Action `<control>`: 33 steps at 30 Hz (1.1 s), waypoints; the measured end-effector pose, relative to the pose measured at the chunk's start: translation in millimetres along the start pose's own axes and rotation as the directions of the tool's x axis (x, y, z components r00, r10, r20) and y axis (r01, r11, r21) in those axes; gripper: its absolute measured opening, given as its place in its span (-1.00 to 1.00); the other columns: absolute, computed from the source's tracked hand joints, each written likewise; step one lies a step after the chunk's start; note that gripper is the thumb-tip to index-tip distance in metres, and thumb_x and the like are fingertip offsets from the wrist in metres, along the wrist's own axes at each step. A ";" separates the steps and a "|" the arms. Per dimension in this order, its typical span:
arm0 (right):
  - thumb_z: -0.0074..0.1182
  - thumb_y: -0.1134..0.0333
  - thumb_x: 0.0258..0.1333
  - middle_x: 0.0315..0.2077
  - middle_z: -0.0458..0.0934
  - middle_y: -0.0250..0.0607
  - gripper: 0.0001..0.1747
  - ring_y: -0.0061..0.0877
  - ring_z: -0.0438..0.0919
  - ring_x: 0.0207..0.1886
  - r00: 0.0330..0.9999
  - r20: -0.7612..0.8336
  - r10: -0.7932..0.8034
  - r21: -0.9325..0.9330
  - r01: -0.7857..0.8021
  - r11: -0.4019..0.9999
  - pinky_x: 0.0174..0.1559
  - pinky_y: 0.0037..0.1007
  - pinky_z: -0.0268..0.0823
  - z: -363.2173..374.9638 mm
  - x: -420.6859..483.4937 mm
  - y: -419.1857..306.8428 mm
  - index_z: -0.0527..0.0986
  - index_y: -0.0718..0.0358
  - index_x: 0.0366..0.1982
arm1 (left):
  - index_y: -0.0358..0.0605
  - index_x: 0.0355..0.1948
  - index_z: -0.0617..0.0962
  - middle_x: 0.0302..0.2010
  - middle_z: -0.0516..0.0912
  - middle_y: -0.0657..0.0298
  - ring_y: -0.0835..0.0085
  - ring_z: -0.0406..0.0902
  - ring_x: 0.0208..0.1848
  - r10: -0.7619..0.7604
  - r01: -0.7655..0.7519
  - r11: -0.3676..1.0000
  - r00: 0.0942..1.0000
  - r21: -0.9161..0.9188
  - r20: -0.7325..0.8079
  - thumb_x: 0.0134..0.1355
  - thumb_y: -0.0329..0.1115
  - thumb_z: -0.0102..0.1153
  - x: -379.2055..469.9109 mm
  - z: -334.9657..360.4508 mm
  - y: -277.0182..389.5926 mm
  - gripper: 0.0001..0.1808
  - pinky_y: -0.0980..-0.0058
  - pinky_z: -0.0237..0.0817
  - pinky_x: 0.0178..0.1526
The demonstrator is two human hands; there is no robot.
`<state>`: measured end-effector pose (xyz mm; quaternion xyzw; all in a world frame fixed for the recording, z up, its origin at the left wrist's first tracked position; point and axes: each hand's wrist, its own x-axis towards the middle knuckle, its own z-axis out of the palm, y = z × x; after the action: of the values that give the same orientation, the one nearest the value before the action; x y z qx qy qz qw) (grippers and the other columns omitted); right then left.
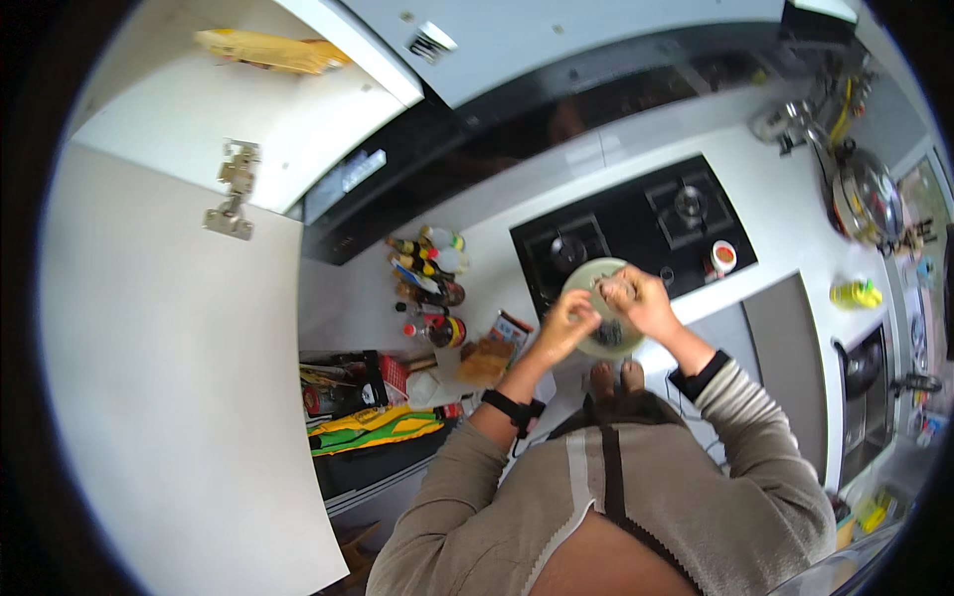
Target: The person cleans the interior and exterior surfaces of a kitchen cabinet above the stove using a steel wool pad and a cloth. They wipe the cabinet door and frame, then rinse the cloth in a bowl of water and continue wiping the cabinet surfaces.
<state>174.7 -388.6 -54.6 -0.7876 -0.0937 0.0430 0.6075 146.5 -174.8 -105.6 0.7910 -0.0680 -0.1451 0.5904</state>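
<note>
A pale green bowl (598, 267) is in front of me by the hob's front edge. What supports it is hidden. Dark, wet-looking contents (609, 333) lie at its near side. My right hand (652, 304) grips a small pinkish-brown piece (616, 291) above the bowl; its exact kind is too blurred to tell. On the bowl's left side, my left hand (569, 326) has curled fingers and a gap by the thumb. Whether it touches the bowl or holds something small cannot be made out.
Behind the bowl is a black gas hob (630, 220), with a white tub (722, 256) on its right corner. Several bottles (440, 290) and food packets (488, 357) crowd the left counter. A cabinet door (179, 357) hangs open at left. A lidded pan (868, 197) stands at right.
</note>
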 end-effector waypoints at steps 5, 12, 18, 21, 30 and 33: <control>0.23 0.19 0.29 -0.35 0.62 -0.16 -0.68 -0.58 0.58 -0.26 0.988 0.084 0.132 0.174 -0.145 0.974 -0.18 -0.43 0.43 12.1 8.8 -0.5 0.47 0.29 -0.14 | -0.15 0.20 0.34 0.02 0.57 0.16 0.43 0.55 0.06 -0.020 0.019 1.000 1.000 -0.018 -0.023 0.25 -0.28 0.37 7.8 22.2 49.6 -0.40 0.36 0.42 0.08; 0.16 0.23 0.35 -0.33 0.56 -0.34 -0.73 -0.63 0.48 -0.27 0.975 0.167 0.148 0.459 -0.210 0.863 -0.14 -0.50 0.36 -6.6 5.7 13.9 0.46 0.27 -0.35 | -0.25 -0.05 0.45 -0.31 0.49 0.16 0.47 0.39 -0.29 0.061 -0.051 0.981 0.997 0.185 -0.048 0.38 -0.31 0.17 -1.3 4.0 66.1 -0.74 0.42 0.32 -0.19; 0.28 0.23 0.20 -0.25 0.57 -0.15 -0.66 -0.39 0.52 -0.21 0.984 -0.058 -0.168 0.146 0.175 0.974 -0.12 -0.39 0.35 -9.0 -1.7 -0.2 0.46 0.31 -0.49 | -0.20 -0.22 0.46 -0.40 0.44 0.30 0.56 0.36 -0.31 0.284 -0.248 0.946 0.944 0.208 -0.168 0.36 -0.29 0.21 -15.3 -6.4 71.6 -0.78 0.50 0.28 -0.21; 0.24 0.16 0.27 -0.48 0.53 -0.34 -0.61 -0.65 0.41 -0.37 0.992 0.119 0.051 0.211 -0.075 0.975 -0.27 -0.47 0.33 -9.7 -5.2 -14.6 0.44 0.28 -0.50 | -0.12 -0.31 0.43 -0.41 0.38 0.44 0.65 0.30 -0.32 0.175 -0.183 0.983 0.972 -0.036 -0.160 0.35 -0.31 0.20 -26.2 -11.4 73.8 -0.80 0.59 0.21 -0.24; 0.23 0.19 0.30 -0.56 0.39 -0.49 -0.62 -0.74 0.30 -0.39 0.990 0.123 0.074 0.286 -0.107 0.952 -0.33 -0.54 0.25 -18.5 2.7 -17.4 0.41 0.24 -0.51 | -0.08 -0.30 0.42 -0.39 0.38 0.46 0.67 0.31 -0.34 -0.061 -0.081 0.951 0.899 -0.300 -0.433 0.29 -0.32 0.30 -62.6 -33.1 58.8 -0.75 0.60 0.22 -0.29; 0.18 0.18 0.34 -0.45 0.52 -0.41 -0.71 -0.66 0.50 -0.36 0.901 0.270 0.339 0.494 -0.432 0.754 -0.28 -0.50 0.42 -32.4 4.2 -28.2 0.46 0.22 -0.37 | -0.11 -0.20 0.47 -0.33 0.50 0.38 0.62 0.43 -0.27 -0.350 0.137 0.901 0.791 -0.411 -0.503 0.30 -0.32 0.30 -68.4 -43.5 61.6 -0.77 0.55 0.33 -0.20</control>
<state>181.9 -411.6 -18.8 -0.5788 0.0378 0.2565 0.7732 99.0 -134.0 -25.4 0.6809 0.2412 0.0097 0.6915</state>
